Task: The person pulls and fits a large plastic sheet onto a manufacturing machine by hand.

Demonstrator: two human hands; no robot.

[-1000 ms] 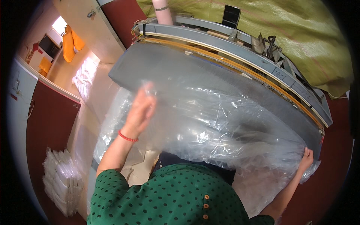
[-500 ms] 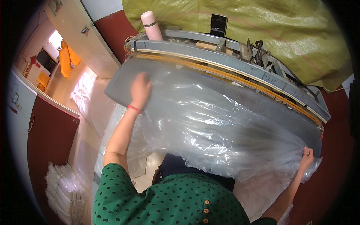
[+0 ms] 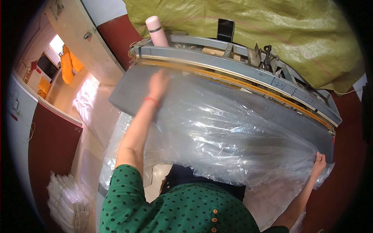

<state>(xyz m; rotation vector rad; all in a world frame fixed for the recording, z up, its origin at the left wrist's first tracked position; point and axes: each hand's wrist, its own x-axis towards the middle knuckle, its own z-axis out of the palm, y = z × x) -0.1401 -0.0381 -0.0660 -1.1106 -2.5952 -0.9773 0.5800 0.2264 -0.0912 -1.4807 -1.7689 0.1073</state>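
Note:
A large sheet of clear plastic film (image 3: 217,132) lies wrinkled over a long grey padded work surface (image 3: 126,89) and hangs down in front of me. At the far right end, my right hand (image 3: 319,164) pinches the gathered edge of the film between thumb and fingers. My left hand (image 3: 158,84) lies palm down near the left end of the surface, by the film's far left part. It is smeared by motion, but its fingers look stretched out and hold nothing visible. A red bracelet (image 3: 152,101) circles that wrist.
Behind the surface runs a grey metal frame (image 3: 217,64) with yellow strips (image 3: 241,82), a pink flask (image 3: 157,33), a phone (image 3: 225,30) and metal clamps (image 3: 267,56). A yellow-green woven sheet (image 3: 279,23) hangs beyond. Stacked plastic packs (image 3: 70,202) stand lower left, near an open door (image 3: 87,42).
My left hand has swept to the right along the far side of the grey surface. My right hand keeps its pinch on the film at nearly the same spot.

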